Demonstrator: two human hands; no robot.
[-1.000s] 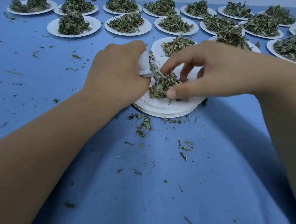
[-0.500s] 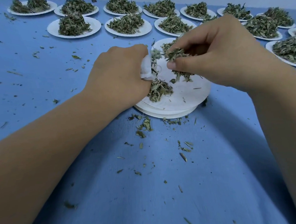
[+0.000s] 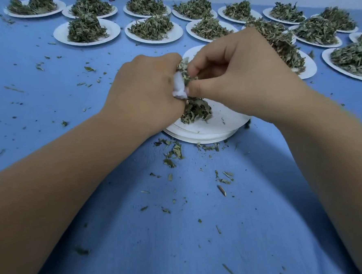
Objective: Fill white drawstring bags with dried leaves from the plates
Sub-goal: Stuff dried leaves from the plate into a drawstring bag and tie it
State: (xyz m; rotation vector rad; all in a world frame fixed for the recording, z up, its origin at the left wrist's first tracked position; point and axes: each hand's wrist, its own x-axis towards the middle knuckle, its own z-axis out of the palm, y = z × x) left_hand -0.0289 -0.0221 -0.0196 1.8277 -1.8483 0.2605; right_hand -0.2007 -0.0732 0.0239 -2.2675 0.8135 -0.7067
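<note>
Two hands now meet above the near plate stack (image 3: 217,126): left hand (image 3: 143,90) grips the white drawstring bag (image 3: 179,91), right hand (image 3: 240,76) has brought its pinch of dried leaves (image 3: 184,72) up to the bag mouth; small heap (image 3: 195,111) remains to load.

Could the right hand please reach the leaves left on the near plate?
Probably yes: the leaf pile lies bare just below the right hand, though it now pinches leaves at the white bag.

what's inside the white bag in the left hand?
Visible: dried leaves poking from the white bag, where the right hand pinches more in. The left hand covers the rest, so fill level is hidden.
</note>
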